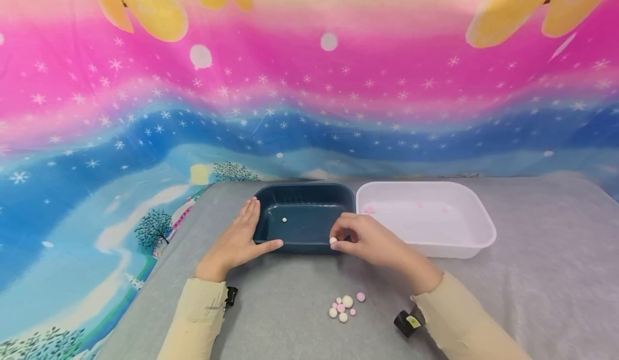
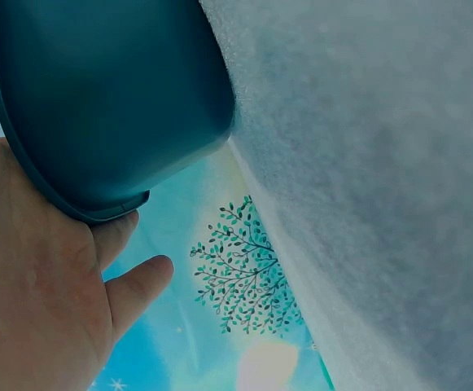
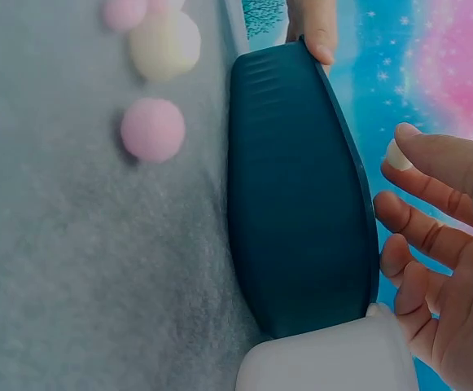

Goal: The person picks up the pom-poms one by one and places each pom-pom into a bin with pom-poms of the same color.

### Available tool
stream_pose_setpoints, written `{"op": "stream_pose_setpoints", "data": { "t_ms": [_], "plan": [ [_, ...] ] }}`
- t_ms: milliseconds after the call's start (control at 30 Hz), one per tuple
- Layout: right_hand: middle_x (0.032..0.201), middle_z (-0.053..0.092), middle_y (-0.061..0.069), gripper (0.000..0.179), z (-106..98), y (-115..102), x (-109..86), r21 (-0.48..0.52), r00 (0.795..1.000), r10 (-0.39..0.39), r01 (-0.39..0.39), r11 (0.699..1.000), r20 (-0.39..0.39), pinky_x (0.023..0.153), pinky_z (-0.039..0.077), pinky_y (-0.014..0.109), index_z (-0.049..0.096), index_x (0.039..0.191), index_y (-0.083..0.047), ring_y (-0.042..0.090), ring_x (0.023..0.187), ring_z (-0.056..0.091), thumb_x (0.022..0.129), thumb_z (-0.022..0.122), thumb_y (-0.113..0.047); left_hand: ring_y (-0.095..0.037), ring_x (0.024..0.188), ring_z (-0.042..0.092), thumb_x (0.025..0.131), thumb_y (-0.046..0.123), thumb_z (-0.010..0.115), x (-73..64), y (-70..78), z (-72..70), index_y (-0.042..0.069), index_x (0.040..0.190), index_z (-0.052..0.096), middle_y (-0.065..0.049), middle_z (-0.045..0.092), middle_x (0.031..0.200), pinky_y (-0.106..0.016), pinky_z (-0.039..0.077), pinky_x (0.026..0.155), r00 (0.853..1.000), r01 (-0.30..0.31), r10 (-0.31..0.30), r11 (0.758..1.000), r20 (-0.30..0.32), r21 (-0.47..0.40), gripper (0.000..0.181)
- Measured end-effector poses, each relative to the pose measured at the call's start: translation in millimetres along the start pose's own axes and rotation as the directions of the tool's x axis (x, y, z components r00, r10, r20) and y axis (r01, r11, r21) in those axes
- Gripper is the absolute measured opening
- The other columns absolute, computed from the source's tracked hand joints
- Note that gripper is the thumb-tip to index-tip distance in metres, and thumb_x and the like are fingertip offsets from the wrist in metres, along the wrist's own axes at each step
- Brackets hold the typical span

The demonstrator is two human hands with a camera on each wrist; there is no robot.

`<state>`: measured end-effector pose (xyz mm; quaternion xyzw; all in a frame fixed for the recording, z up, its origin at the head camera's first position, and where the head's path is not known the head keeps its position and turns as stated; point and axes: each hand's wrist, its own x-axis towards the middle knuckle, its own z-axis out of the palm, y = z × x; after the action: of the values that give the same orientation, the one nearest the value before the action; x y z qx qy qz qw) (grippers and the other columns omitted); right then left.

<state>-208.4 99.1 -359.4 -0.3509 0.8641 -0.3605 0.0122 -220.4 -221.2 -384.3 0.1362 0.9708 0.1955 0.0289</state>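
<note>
My right hand [image 1: 367,236] pinches a small white pom-pom [image 1: 333,240] between thumb and index finger, over the near right rim of the dark teal tray [image 1: 302,248]. In the right wrist view the white pom-pom [image 3: 398,156] shows at the fingertips, above the tray's rim. My left hand [image 1: 237,242] rests along the tray's left end, fingers straight and thumb over the near rim. A single white pom-pom [image 1: 284,220] lies inside the teal tray. Several white and pink pom-poms [image 1: 341,308] sit in a loose cluster on the grey cloth, in front of the tray.
A white tray [image 1: 476,247] stands against the teal tray's right end, with several small pink pom-poms [image 1: 369,209] in it. Grey cloth [image 1: 546,274] covers the table. Behind hangs a colourful printed backdrop [image 1: 309,91].
</note>
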Motion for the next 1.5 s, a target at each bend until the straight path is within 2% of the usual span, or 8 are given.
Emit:
{"op": "stream_pose_setpoints", "data": {
  "t_ms": [267, 467, 767, 1200, 1500],
  "plan": [
    [0.086, 0.058, -0.008, 0.006, 1, 5, 8.9, -0.004, 1.0, 0.025, -0.025, 1.0, 0.011, 0.062, 0.045, 0.022, 0.07, 0.097, -0.019, 0.008, 0.068, 0.049, 0.092, 0.072, -0.021, -0.028, 0.157, -0.003, 0.081, 0.077, 0.058, 0.3, -0.3, 0.6, 0.008, 0.16, 0.001, -0.008, -0.005, 0.169, -0.056, 0.016, 0.123, 1.0, 0.003, -0.003, 1.0, 0.007, -0.003, 0.119],
    [0.087, 0.061, -0.005, 0.008, 1, 11, 17.1, -0.001, 1.0, 0.01, -0.01, 1.0, 0.005, 0.061, 0.045, 0.024, 0.071, 0.1, -0.015, 0.012, 0.066, 0.049, 0.093, 0.071, -0.019, -0.028, 0.157, -0.003, 0.082, 0.076, 0.058, 0.1, -0.8, -0.3, 0.007, 0.16, 0.001, -0.008, -0.004, 0.169, -0.054, 0.016, 0.124, 1.0, 0.0, 0.0, 1.0, 0.006, -0.007, 0.119],
    [0.088, 0.062, -0.004, 0.015, 0, 18, 27.3, -0.001, 0.998, 0.06, -0.06, 0.998, -0.012, 0.06, 0.043, 0.026, 0.072, 0.104, -0.011, 0.012, 0.066, 0.048, 0.092, 0.072, -0.02, -0.026, 0.157, -0.003, 0.082, 0.076, 0.058, -0.6, -0.3, -0.9, 0.007, 0.16, 0.001, -0.008, -0.004, 0.169, -0.055, 0.015, 0.124, 1.0, 0.005, -0.005, 1.0, 0.012, -0.01, 0.119],
    [0.089, 0.064, -0.001, 0.013, 1, 21, 46.7, 0.039, 0.997, 0.079, -0.079, 0.996, 0.002, 0.063, 0.045, 0.028, 0.072, 0.103, -0.013, 0.014, 0.069, 0.049, 0.092, 0.072, -0.02, -0.026, 0.157, -0.004, 0.082, 0.076, 0.058, 0.7, -0.8, -0.2, 0.007, 0.16, 0.0, -0.008, -0.005, 0.169, -0.054, 0.015, 0.124, 1.0, 0.02, -0.02, 1.0, 0.008, -0.003, 0.119],
    [0.09, 0.063, 0.002, 0.013, 3, 20, 55.4, 0.054, 0.991, 0.137, -0.137, 0.989, 0.015, 0.064, 0.045, 0.03, 0.072, 0.103, -0.012, 0.017, 0.072, 0.05, 0.093, 0.071, -0.019, -0.024, 0.157, -0.004, 0.08, 0.079, 0.057, 1.8, 0.0, -0.9, 0.009, 0.16, -0.001, -0.006, -0.005, 0.169, -0.053, 0.015, 0.125, 0.999, 0.035, -0.035, 0.999, 0.018, -0.006, 0.121]
  ]
}}
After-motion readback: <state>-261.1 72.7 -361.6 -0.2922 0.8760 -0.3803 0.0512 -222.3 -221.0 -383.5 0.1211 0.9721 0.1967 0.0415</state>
